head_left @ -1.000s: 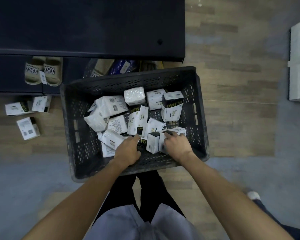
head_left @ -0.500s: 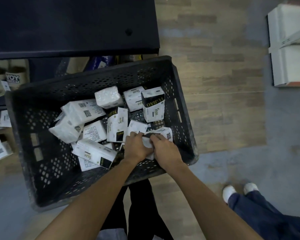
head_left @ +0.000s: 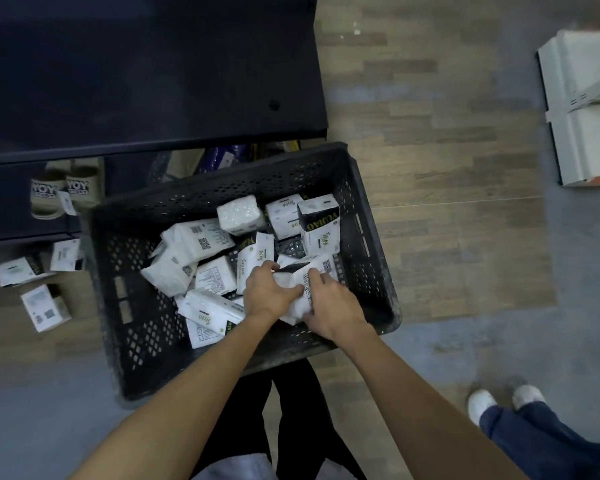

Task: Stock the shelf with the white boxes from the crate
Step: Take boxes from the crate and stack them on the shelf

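Note:
A black perforated crate (head_left: 129,306) stands on the floor below me, holding several white boxes with black and gold print. Both hands are inside it near its front right. My left hand (head_left: 269,292) and my right hand (head_left: 329,303) grip white boxes (head_left: 300,277) pressed together between them. One box (head_left: 319,225) stands upright at the crate's back right. The dark shelf (head_left: 136,74) runs across the top left, its upper board bare. Three white boxes (head_left: 44,308) lie on the floor left of the crate.
A pair of beige slippers (head_left: 63,188) sits on the lower shelf level, with packaged goods (head_left: 219,157) behind the crate. A white shelf unit (head_left: 586,112) stands at the right edge. Another person's legs and white shoes (head_left: 506,403) are at the lower right.
My hands came together from separate boxes and now clamp a cluster of boxes between them. The camera view shifted, so the crate sits slightly differently in frame.

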A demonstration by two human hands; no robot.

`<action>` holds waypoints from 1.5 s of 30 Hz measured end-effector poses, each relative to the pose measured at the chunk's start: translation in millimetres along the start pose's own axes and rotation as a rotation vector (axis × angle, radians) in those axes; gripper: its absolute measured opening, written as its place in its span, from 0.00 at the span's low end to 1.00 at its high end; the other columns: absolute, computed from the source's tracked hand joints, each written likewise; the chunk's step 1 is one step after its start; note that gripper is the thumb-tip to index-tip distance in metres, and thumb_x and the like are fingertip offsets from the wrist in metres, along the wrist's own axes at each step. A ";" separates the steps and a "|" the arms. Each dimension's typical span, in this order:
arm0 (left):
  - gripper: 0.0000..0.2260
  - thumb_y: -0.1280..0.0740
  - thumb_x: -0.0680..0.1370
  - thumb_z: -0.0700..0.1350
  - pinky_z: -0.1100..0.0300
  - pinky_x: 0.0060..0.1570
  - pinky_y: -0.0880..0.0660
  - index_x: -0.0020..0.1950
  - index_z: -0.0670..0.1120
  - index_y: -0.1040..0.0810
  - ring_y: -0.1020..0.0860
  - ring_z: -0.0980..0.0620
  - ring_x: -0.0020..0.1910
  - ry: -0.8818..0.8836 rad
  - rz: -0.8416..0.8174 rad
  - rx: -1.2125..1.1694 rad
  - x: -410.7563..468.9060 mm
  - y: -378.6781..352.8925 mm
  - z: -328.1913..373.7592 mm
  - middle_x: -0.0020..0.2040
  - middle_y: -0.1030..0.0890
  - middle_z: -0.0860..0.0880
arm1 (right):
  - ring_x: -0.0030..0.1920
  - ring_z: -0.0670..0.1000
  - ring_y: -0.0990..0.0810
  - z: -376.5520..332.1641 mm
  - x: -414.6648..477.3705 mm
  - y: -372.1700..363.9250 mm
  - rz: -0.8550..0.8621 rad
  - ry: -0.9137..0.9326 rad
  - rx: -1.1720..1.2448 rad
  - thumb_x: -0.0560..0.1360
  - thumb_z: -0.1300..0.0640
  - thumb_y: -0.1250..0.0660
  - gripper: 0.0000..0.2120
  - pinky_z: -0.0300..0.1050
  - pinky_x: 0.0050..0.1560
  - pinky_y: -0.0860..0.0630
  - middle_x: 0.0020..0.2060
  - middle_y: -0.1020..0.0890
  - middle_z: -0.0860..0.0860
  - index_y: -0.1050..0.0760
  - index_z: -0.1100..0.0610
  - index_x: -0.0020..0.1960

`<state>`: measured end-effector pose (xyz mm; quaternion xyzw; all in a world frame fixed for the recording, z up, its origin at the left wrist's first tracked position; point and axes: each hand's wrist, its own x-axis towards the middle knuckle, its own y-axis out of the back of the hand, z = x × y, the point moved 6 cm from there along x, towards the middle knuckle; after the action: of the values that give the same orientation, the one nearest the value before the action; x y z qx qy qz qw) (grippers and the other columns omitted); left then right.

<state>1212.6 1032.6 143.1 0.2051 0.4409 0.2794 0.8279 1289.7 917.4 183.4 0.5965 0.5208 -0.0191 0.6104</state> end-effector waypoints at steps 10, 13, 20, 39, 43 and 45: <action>0.23 0.23 0.66 0.60 0.58 0.41 0.27 0.50 0.47 0.26 0.22 0.48 0.46 0.078 0.092 -0.117 -12.9 91.2 4.5 0.44 0.21 0.50 | 0.55 0.56 0.22 -84.5 -17.0 27.8 0.207 0.003 -0.010 0.73 0.45 0.27 0.31 0.47 0.47 0.24 0.60 0.26 0.55 0.37 0.57 0.66; 0.16 0.24 0.70 0.52 0.49 0.47 0.20 0.52 0.47 0.23 0.19 0.44 0.45 0.005 -0.014 -0.285 -13.5 115.6 1.6 0.41 0.22 0.48 | 0.52 0.57 0.20 -92.3 -15.3 43.7 0.224 0.006 0.067 0.72 0.48 0.26 0.32 0.47 0.46 0.25 0.58 0.25 0.56 0.37 0.59 0.67; 0.47 0.18 0.63 0.50 0.54 0.71 0.38 0.76 0.60 0.39 0.38 0.52 0.72 -0.286 -0.490 0.018 -9.3 169.7 1.1 0.75 0.39 0.52 | 0.42 0.52 0.26 -102.4 -19.7 73.7 0.111 0.296 0.172 0.69 0.46 0.27 0.20 0.48 0.36 0.29 0.43 0.27 0.49 0.35 0.52 0.51; 0.26 0.20 0.64 0.45 0.58 0.49 0.27 0.60 0.50 0.23 0.24 0.50 0.50 -0.551 -0.217 0.271 -48.4 270.7 61.3 0.52 0.23 0.49 | 0.65 0.56 0.28 -163.2 -57.2 181.7 0.234 0.427 0.099 0.75 0.49 0.27 0.30 0.52 0.64 0.30 0.65 0.28 0.52 0.35 0.48 0.73; 0.27 0.21 0.65 0.46 0.56 0.51 0.26 0.61 0.49 0.26 0.24 0.50 0.51 -0.561 -0.095 0.275 -67.2 314.2 83.3 0.54 0.22 0.50 | 0.57 0.52 0.25 -160.7 -69.8 222.0 0.306 0.463 0.144 0.74 0.49 0.27 0.25 0.47 0.56 0.29 0.57 0.26 0.49 0.30 0.47 0.69; 0.28 0.21 0.65 0.45 0.57 0.53 0.26 0.62 0.50 0.27 0.24 0.51 0.53 -0.552 -0.041 0.255 -80.3 336.1 90.5 0.55 0.22 0.51 | 0.55 0.49 0.24 -158.4 -78.5 241.7 0.317 0.492 0.193 0.74 0.48 0.26 0.25 0.44 0.54 0.28 0.57 0.24 0.48 0.29 0.46 0.68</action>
<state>1157.9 1227.8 437.2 0.3669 0.2347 0.1387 0.8894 1312.6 1058.6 446.6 0.7121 0.5492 0.1719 0.4021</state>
